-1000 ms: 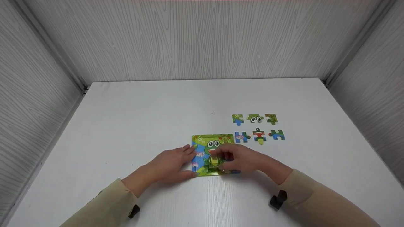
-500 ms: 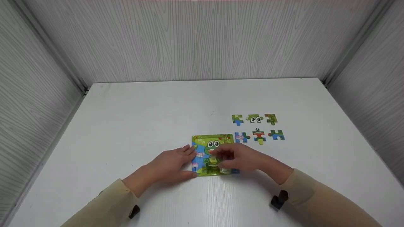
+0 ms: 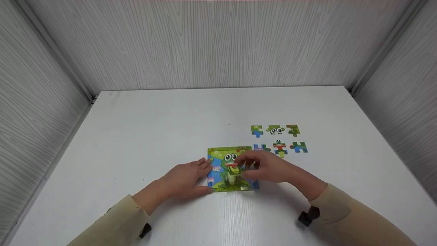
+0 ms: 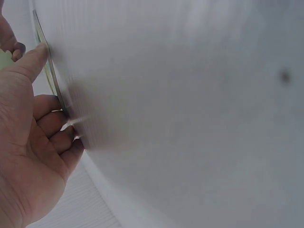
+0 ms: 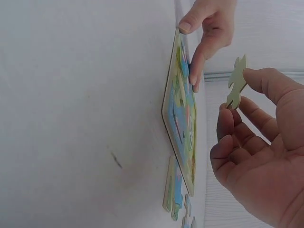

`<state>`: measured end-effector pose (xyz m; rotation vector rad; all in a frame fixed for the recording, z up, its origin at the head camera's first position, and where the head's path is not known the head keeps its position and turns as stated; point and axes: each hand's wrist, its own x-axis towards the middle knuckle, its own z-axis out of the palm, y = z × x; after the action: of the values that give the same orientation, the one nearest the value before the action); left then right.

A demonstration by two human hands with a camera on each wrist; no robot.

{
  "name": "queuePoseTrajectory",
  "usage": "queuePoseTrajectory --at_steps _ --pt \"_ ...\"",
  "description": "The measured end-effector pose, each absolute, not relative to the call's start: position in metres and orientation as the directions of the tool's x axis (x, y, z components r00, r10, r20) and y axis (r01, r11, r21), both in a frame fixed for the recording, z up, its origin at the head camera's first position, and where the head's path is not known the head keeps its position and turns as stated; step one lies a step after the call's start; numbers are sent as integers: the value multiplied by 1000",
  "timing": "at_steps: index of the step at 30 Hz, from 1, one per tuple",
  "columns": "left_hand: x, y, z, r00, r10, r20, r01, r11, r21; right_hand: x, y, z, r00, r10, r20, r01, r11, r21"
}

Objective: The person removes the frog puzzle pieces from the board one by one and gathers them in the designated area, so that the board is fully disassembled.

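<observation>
A square frog puzzle board [image 3: 217, 186] lies flat on the table in the head view. My left hand [image 3: 186, 179] rests at its left side, the fingertips at the left edge and the thumb at the near left corner. Over the board's right half, my right hand [image 3: 268, 166] pinches a jigsaw piece [image 5: 236, 85] between thumb and fingers. In the right wrist view this piece is tilted on edge and apart from the board, its pale back showing. In the left wrist view the board is seen nearly edge-on, beside the left thumb [image 4: 40, 52].
Several loose jigsaw pieces lie in two rows right of and beyond the board, one with frog eyes [image 3: 275, 130] and one with a red mouth [image 3: 280, 147]. Grey wood-grain panels [image 3: 218, 44] wall the white table [image 3: 153, 119] at the back and sides.
My right hand has risen slightly and shifted right, with the jigsaw piece now tilted up off the board. My left hand has stayed in place.
</observation>
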<state>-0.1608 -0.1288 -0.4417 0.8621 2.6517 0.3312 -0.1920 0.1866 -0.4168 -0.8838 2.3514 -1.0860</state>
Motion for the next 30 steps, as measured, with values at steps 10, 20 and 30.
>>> queuePoseTrajectory --at_steps 10,20,30 --pt "-161 -129 -444 -765 600 -234 518 789 331 -194 225 -411 -763 -645 -52 -400 533 -745" --pt "-160 -129 -446 -771 592 -234 510 794 330 -195 270 -419 -815 -575 -75 -353 596 -721" --pt "-160 -129 -444 -773 590 -234 509 797 326 -195 297 -425 -863 -494 -111 -283 652 -704"
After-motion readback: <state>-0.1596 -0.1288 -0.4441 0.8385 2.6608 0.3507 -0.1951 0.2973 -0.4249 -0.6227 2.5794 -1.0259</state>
